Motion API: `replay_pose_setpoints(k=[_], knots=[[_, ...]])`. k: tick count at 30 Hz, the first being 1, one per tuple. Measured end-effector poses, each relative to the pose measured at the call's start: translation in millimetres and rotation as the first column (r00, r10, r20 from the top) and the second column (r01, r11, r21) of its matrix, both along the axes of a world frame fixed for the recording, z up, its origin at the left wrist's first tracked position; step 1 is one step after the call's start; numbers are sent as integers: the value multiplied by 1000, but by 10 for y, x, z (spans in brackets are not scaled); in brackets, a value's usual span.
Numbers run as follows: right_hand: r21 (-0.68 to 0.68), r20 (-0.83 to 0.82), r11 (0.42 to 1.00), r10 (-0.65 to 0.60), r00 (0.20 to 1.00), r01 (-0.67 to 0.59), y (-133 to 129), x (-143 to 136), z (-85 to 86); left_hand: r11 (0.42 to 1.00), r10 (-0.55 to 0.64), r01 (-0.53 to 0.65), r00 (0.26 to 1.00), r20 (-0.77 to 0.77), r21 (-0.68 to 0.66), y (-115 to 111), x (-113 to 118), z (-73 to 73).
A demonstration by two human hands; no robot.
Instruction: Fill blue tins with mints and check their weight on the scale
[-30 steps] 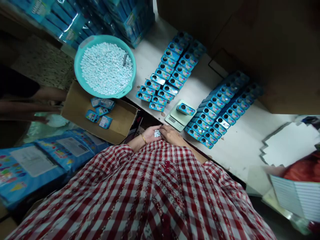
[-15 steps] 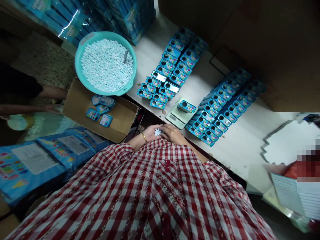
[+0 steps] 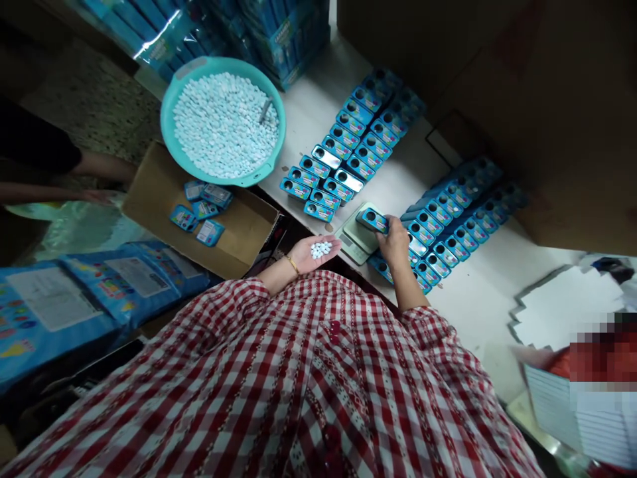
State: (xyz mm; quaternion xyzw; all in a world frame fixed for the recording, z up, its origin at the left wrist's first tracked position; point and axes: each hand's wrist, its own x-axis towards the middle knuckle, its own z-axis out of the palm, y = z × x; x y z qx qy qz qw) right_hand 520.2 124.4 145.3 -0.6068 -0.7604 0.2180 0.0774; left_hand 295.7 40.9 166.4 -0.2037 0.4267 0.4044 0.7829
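My left hand lies palm up near the table's front edge, fingers stretched out, with a small heap of pale candies on it. On the kitchen scale is a small blue tin with a round hole in its top. The fingers of my right hand grip the right end of this tin. A turquoise basin full of the same pale candies stands at the back left, with a grey scoop or handle sticking out of it.
Rows of similar tins stand behind the scale, and more tin rows to its right. An open cardboard box at left holds several tins. Another person's arm reaches in beyond it. Blue packs lie at lower left.
My right hand has left my left hand and moved right to grip the tin on the scale. My left palm has opened out, with the candies still on it.
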Motion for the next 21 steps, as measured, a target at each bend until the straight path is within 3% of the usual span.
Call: replay_pose_setpoints(k=[2,5,8,11,15,21], knots=[[10,-49,1000,19,999,-18,10,-33,44,999,38,-37,999,-12,30,148,34,10],[143,-41,980,146,988,-139,-56,-65,316,995,67,-67,998,0,75,384,131,-13],[195,141,913,336,931,-359,-136,-134,674,992,90,-90,996,8,92,590,277,-90],[108,345,825,492,799,-555,-168,-242,916,991,94,-95,996,13,98,731,438,-167],[70,462,764,545,699,-642,-177,-350,1058,992,85,-88,996,37,85,813,578,-196],[11,490,760,562,666,-649,-201,-424,1110,994,50,-58,995,87,96,832,637,-281]])
